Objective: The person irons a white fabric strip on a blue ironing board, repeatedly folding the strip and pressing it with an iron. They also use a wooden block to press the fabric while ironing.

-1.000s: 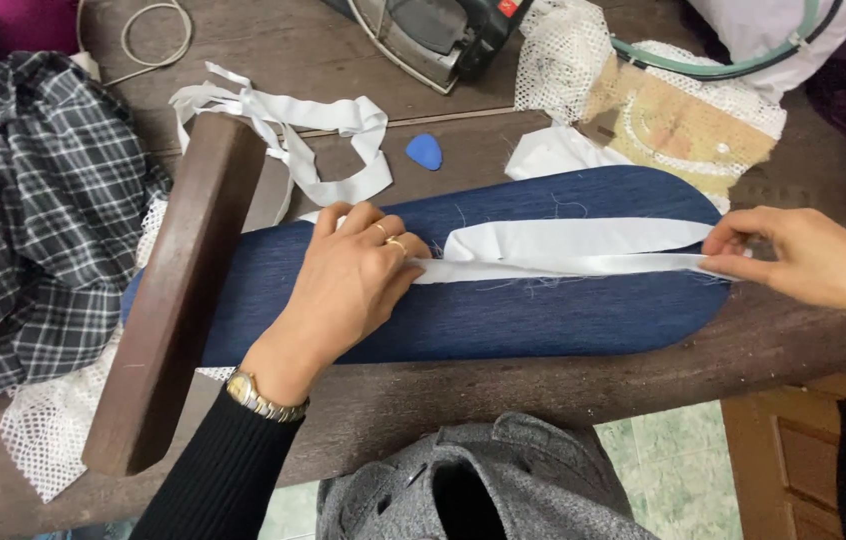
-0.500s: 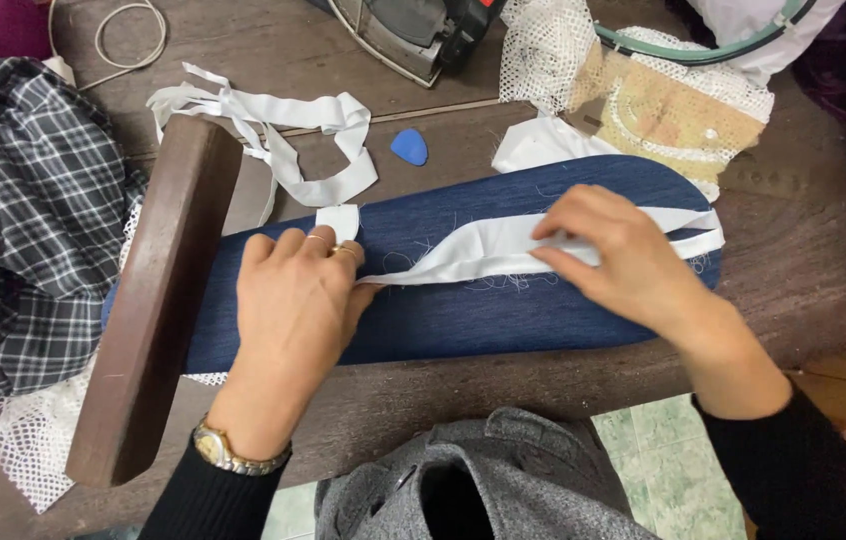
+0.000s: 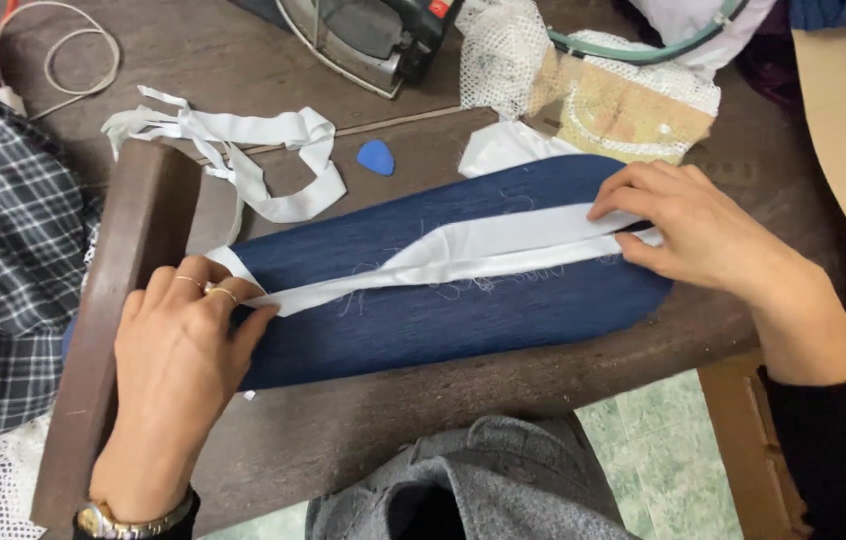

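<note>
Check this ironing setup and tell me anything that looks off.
The white strip lies on the blue padded board folded unevenly: narrow under the left hand, flaring wide toward the right hand. Loose threads cling to the board. Nothing looks spilled or damaged.
</note>
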